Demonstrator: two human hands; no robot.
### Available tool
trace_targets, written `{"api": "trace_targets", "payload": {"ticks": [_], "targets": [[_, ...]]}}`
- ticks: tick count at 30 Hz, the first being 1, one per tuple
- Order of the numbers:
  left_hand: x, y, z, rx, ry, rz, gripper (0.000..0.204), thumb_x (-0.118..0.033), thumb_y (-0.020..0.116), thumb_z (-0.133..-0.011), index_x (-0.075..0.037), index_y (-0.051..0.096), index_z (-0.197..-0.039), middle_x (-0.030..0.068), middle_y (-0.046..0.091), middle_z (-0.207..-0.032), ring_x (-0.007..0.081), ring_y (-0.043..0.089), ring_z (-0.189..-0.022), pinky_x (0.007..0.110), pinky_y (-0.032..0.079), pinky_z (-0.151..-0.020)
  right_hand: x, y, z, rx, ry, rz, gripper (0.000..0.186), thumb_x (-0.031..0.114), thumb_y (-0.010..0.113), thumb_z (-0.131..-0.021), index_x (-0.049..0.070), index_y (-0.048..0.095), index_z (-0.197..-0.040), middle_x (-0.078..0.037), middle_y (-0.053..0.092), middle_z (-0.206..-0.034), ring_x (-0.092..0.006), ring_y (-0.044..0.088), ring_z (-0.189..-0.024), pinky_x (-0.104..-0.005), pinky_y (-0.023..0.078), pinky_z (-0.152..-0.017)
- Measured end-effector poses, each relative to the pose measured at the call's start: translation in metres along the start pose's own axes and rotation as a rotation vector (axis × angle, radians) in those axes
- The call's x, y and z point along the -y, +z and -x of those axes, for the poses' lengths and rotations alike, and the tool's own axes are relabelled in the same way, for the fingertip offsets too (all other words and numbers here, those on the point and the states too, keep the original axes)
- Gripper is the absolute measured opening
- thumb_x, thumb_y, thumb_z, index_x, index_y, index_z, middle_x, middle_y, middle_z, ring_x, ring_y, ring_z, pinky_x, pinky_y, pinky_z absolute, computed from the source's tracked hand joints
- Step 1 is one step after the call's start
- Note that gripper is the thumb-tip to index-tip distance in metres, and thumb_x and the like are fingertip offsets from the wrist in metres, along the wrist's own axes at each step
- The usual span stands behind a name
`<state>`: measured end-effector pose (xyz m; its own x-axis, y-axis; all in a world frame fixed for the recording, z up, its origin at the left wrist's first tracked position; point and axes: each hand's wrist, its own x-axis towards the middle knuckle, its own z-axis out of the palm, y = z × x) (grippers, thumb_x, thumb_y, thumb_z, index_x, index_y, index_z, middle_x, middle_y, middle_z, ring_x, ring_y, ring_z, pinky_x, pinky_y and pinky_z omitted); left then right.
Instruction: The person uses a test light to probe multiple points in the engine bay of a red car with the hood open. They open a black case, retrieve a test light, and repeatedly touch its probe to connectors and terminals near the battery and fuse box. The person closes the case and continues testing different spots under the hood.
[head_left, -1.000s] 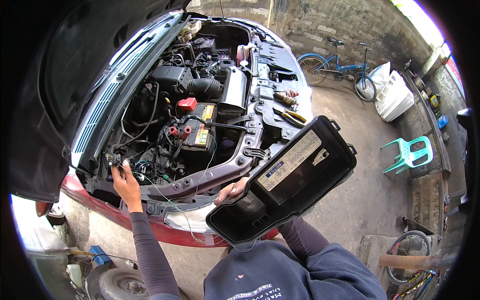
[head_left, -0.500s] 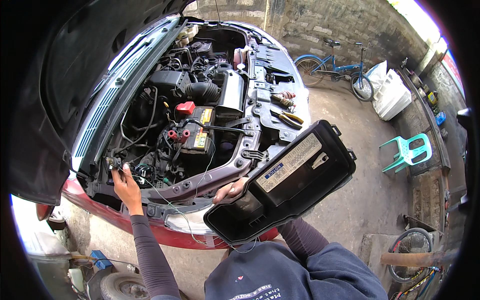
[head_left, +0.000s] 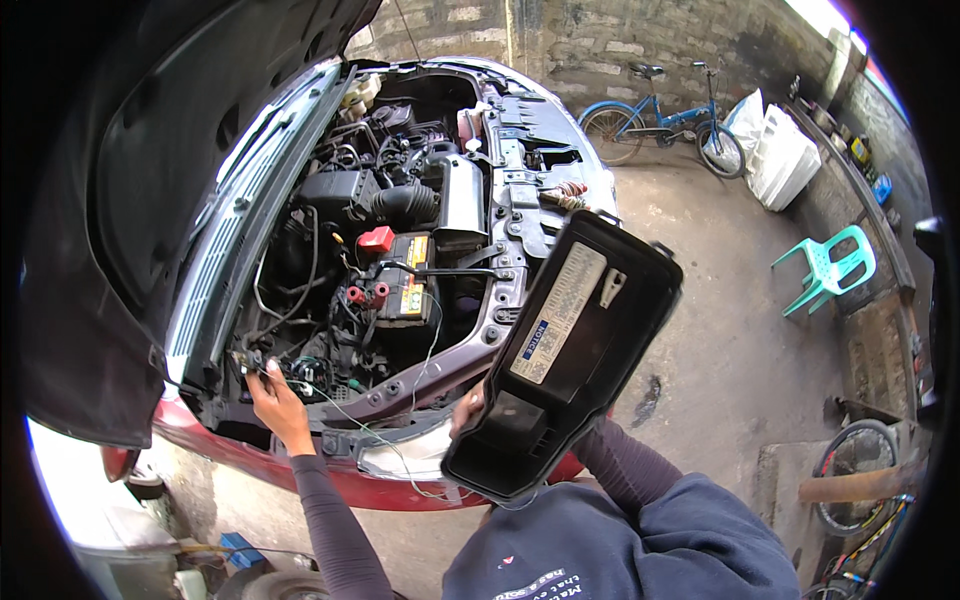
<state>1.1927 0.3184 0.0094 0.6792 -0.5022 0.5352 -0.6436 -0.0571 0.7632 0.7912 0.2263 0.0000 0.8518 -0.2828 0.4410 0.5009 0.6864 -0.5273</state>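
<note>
My left hand is closed on a small metal fitting at the near left of the engine bay, beside dark connectors and wiring. A thin pale-green wire runs from there down over the headlight. My right hand, mostly hidden, grips a black plastic cover, tilted with its hollow, labelled inside facing me. The battery, with red terminal covers, sits above both hands. A red-handled tool lies on the front panel.
The raised hood fills the left. A blue bicycle, white sacks and a green plastic chair stand along the right. A loose wheel and pipe are at lower right, a blue object at lower left.
The cover in my right hand has turned steeper and now hides the pliers on the front panel. The whole view has shifted slightly. My left hand stays at the fitting.
</note>
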Motion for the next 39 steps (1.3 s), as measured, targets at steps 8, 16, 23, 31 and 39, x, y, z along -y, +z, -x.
{"api": "trace_targets", "payload": {"ticks": [8, 16, 23, 31, 39], "targets": [[-0.008, 0.000, 0.002, -0.015, 0.005, -0.077, 0.050, -0.029, 0.062, -0.113, 0.009, 0.055, -0.143, 0.0231, 0.072, -0.128, 0.0246, 0.071, -0.115, 0.038, 0.055, -0.099, -0.014, -0.019, 0.027, -0.020, -0.008, -0.173, 0.082, 0.013, 0.077, -0.072, -0.006, 0.055, -0.149, -0.029, 0.062, -0.144, -0.0378, 0.056, -0.141, -0.0480, 0.040, -0.123], [-0.005, -0.002, 0.000, 0.008, 0.009, -0.071, 0.052, -0.035, 0.062, -0.112, 0.009, 0.056, -0.140, 0.0227, 0.073, -0.126, 0.0253, 0.072, -0.111, 0.038, 0.055, -0.097, -0.027, -0.029, 0.032, -0.059, -0.059, -0.263, 0.109, -0.008, 0.087, -0.047, -0.008, 0.053, -0.151, -0.027, 0.064, -0.143, -0.0364, 0.057, -0.141, -0.0457, 0.042, -0.123], [-0.008, -0.002, 0.001, 0.014, 0.005, -0.060, 0.048, -0.030, 0.062, -0.113, 0.008, 0.057, -0.140, 0.0215, 0.074, -0.125, 0.0248, 0.072, -0.109, 0.037, 0.055, -0.096, -0.030, -0.027, 0.038, -0.083, -0.043, -0.303, 0.104, -0.008, 0.087, -0.051, -0.011, 0.051, -0.150, -0.029, 0.064, -0.144, -0.0376, 0.062, -0.136, -0.0479, 0.047, -0.119], [-0.006, -0.003, 0.001, 0.021, -0.012, -0.080, 0.048, -0.028, 0.063, -0.112, 0.009, 0.055, -0.142, 0.0221, 0.073, -0.126, 0.0238, 0.071, -0.110, 0.037, 0.055, -0.097, -0.034, -0.034, 0.041, -0.097, -0.020, -0.309, 0.104, -0.008, 0.087, -0.051, -0.011, 0.051, -0.150, -0.029, 0.064, -0.144, -0.0375, 0.062, -0.136, -0.0478, 0.047, -0.119], [-0.005, -0.002, 0.001, 0.020, -0.013, -0.068, 0.050, -0.029, 0.063, -0.112, 0.009, 0.055, -0.143, 0.0218, 0.073, -0.128, 0.0238, 0.071, -0.112, 0.037, 0.055, -0.098, -0.037, -0.041, 0.045, -0.110, -0.005, -0.311, 0.104, -0.008, 0.087, -0.051, -0.011, 0.051, -0.149, -0.029, 0.064, -0.144, -0.0374, 0.063, -0.135, -0.0477, 0.048, -0.118]]}}
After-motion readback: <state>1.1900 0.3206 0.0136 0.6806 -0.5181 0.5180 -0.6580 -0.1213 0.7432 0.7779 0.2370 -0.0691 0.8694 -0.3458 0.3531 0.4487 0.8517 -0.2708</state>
